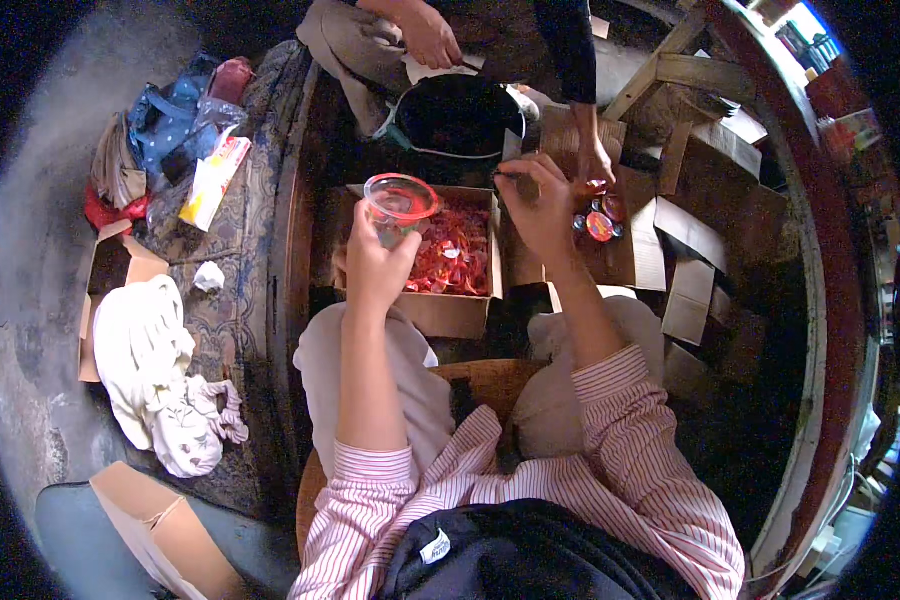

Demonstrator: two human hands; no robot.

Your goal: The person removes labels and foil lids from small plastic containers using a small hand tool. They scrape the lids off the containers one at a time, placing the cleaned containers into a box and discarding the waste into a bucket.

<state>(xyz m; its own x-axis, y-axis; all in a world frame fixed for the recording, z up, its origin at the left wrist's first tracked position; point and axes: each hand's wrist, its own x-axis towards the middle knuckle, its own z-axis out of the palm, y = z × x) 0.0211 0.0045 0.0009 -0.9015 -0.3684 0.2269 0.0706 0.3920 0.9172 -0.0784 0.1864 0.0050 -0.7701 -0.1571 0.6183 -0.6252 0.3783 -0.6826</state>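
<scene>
My left hand is closed round a clear plastic cup with a red rim, tilted so that its mouth shows. Below the cup stands an open cardboard box filled with shiny red plastic pieces. My right hand is raised to the right of the box, thumb and finger pinched together on a small dark piece. What that piece is, I cannot make out. Just beyond my hands sits a round bucket with a pale rim and dark contents.
Across from me, a person's one hand is over the bucket; the other hand reaches to red-lidded cups on cardboard. Open cartons lie at right. On the patterned bench at left are bags, a yellow-white box and white cloth.
</scene>
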